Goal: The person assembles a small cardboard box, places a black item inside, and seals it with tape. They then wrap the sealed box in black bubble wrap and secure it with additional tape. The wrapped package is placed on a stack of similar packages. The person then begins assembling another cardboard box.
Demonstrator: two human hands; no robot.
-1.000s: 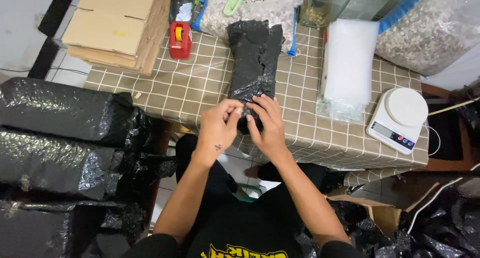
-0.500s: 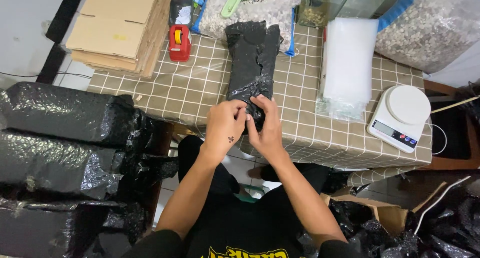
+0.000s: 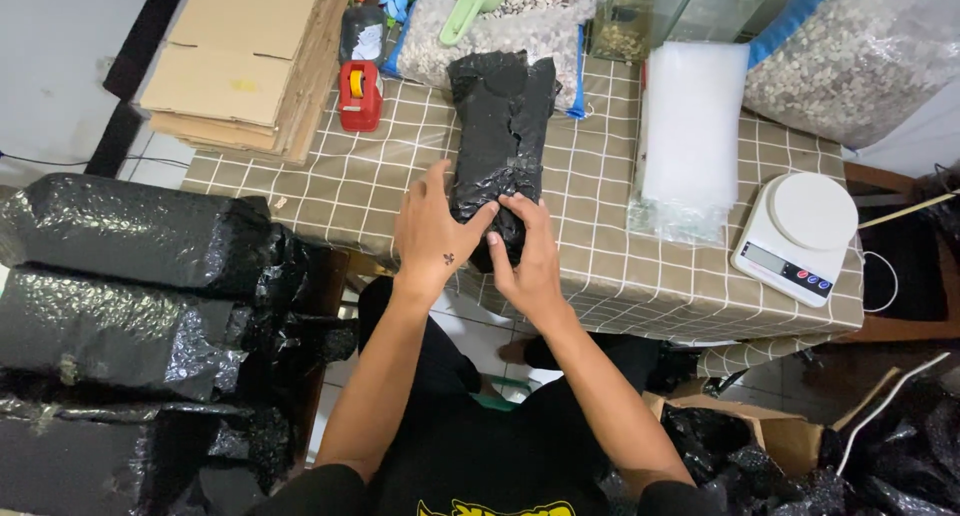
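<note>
Fingers of both hands press the near end of the black wrapped package (image 3: 503, 146), prob. to keep the wrap flat. Left hand (image 3: 432, 234) spread open on its side, right hand (image 3: 530, 261) curled over the end, gripping lightly. Package lies lengthwise on the checked worktop (image 3: 600, 266); red tape dispenser (image 3: 360, 94) and white scale (image 3: 797, 234) w/in reach.
</note>
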